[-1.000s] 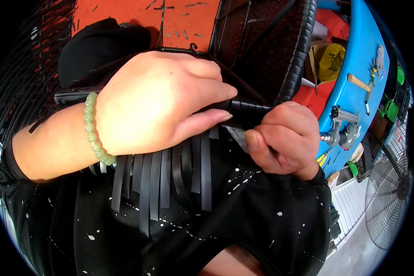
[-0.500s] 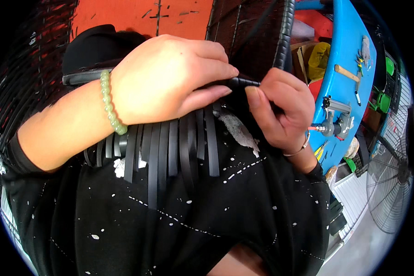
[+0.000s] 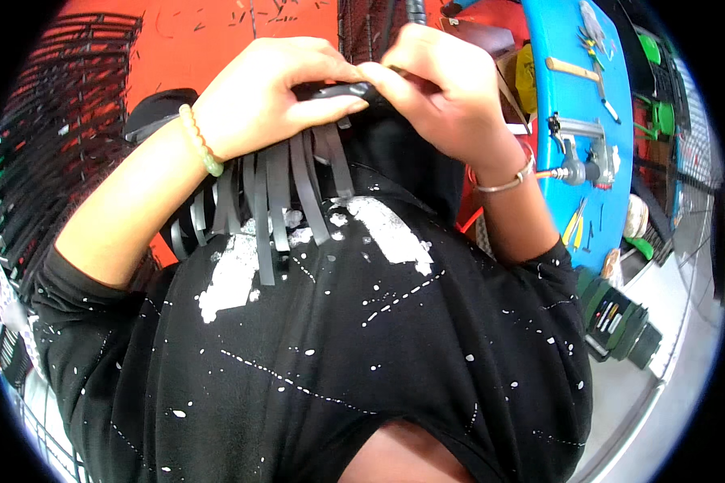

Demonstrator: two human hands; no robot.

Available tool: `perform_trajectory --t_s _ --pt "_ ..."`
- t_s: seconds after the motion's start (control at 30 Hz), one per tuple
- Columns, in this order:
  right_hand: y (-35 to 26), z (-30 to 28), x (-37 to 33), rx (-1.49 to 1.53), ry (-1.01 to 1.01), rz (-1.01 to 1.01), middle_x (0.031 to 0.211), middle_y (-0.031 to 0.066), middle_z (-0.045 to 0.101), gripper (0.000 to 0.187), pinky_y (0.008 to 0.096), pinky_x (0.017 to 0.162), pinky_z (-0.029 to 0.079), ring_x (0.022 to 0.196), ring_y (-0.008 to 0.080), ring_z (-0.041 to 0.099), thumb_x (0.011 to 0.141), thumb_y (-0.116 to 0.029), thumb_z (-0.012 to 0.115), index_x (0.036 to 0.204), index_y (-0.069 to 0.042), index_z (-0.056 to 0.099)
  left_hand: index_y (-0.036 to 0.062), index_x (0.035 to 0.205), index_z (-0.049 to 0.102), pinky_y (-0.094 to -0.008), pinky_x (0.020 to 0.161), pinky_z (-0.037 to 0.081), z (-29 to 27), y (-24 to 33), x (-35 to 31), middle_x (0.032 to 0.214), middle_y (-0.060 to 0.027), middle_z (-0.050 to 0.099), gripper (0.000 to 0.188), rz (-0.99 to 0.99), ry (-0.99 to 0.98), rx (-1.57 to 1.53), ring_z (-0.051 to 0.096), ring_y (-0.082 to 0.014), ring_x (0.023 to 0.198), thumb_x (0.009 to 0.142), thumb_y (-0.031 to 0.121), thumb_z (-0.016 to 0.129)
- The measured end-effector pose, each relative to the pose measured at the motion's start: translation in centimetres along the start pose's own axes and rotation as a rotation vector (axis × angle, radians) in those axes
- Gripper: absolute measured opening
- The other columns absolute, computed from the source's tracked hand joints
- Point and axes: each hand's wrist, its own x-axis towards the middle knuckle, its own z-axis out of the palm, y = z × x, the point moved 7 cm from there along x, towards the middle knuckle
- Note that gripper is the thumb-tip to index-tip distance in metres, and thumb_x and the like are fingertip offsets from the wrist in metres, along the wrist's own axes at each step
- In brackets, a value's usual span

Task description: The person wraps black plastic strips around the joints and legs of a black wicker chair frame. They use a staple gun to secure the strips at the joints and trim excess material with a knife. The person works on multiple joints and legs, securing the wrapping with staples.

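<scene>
Several flat dark grey plastic strips (image 3: 261, 201) hang below my left hand (image 3: 274, 92) over the front of my black shirt. Its thumb and fingers close around the dark band that the strips hang from. My right hand (image 3: 455, 92) is curled right beside it, with thumb and forefinger pinched at the band's end, against my left fingertips. What lies inside the right fist is hidden. Beyond my hands rises a black wrapped rail (image 3: 415, 11) beside a dark woven panel (image 3: 361, 28).
A blue table (image 3: 560, 101) on the right holds a wooden-handled hammer (image 3: 572, 69), a metal air tool (image 3: 584, 153) and yellow-handled pliers (image 3: 573, 225). Black woven work (image 3: 72, 121) stands at left. Strip scraps lie on the orange-red surface (image 3: 193, 48) ahead. A dark green device (image 3: 620, 322) sits at lower right.
Both hands have shifted up in the view and come together; the gap between them has closed. The hanging strips have moved up, showing more white print on the shirt.
</scene>
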Motion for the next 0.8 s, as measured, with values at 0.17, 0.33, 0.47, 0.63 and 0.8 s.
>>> perform_trajectory --t_s 0.17,0.33,0.47,0.63,0.8 --pt "-0.8 0.0 0.7 -0.058 0.051 -0.129 0.07 0.0111 0.056 0.019 0.0394 0.053 0.046 0.061 0.0316 0.06 0.085 -0.012 0.074 0.073 -0.006 0.062 0.0019 0.104 0.075 -0.0266 0.078 0.053 -0.1 -0.5 1.0 0.096 -0.0029 0.067 0.021 -0.051 -0.012 -0.151 0.066 -0.0131 0.085 0.088 0.016 0.079" --pt "3.2 1.1 -0.9 -0.053 0.172 -0.033 0.072 0.0114 0.059 0.018 0.0406 0.059 0.048 0.065 0.0321 0.062 0.089 -0.019 0.071 0.078 -0.007 0.064 0.0004 0.099 0.075 -0.0245 0.073 0.049 0.6 -3.7 2.4 0.092 -0.0016 0.065 0.014 -0.142 -0.071 -0.154 0.06 -0.0091 0.08 0.093 0.012 0.075" --pt "3.5 0.3 -1.7 -0.068 0.231 0.105 0.074 0.0105 0.06 0.015 0.0381 0.057 0.048 0.063 0.0296 0.061 0.087 -0.017 0.072 0.079 -0.007 0.064 0.0005 0.099 0.076 -0.0236 0.071 0.047 0.7 -4.4 3.3 0.086 -0.0006 0.065 0.014 -0.117 -0.066 -0.175 0.059 -0.0069 0.078 0.094 0.013 0.074" --pt "2.5 -4.8 -5.3 -0.13 0.202 0.269 0.073 0.0069 0.059 0.014 0.0302 0.055 0.045 0.059 0.017 0.056 0.088 -0.013 0.076 0.085 -0.002 0.068 0.0003 0.095 0.077 -0.0226 0.069 0.047 0.4 -5.2 3.3 0.08 0.0019 0.065 0.016 -0.279 -0.057 -0.209 0.058 -0.0048 0.075 0.095 0.016 0.074" --pt "7.3 -13.2 -16.1 -0.432 0.299 0.64 0.087 -0.0019 0.066 0.016 0.0214 0.069 0.047 0.077 0.0058 0.059 0.096 -0.02 0.073 0.097 -0.004 0.074 0.0004 0.094 0.078 -0.0223 0.071 0.048 0.2 -6.1 3.3 0.081 0.0024 0.069 0.02 -0.308 -0.03 -0.24 0.059 -0.0037 0.076 0.095 0.02 0.074"
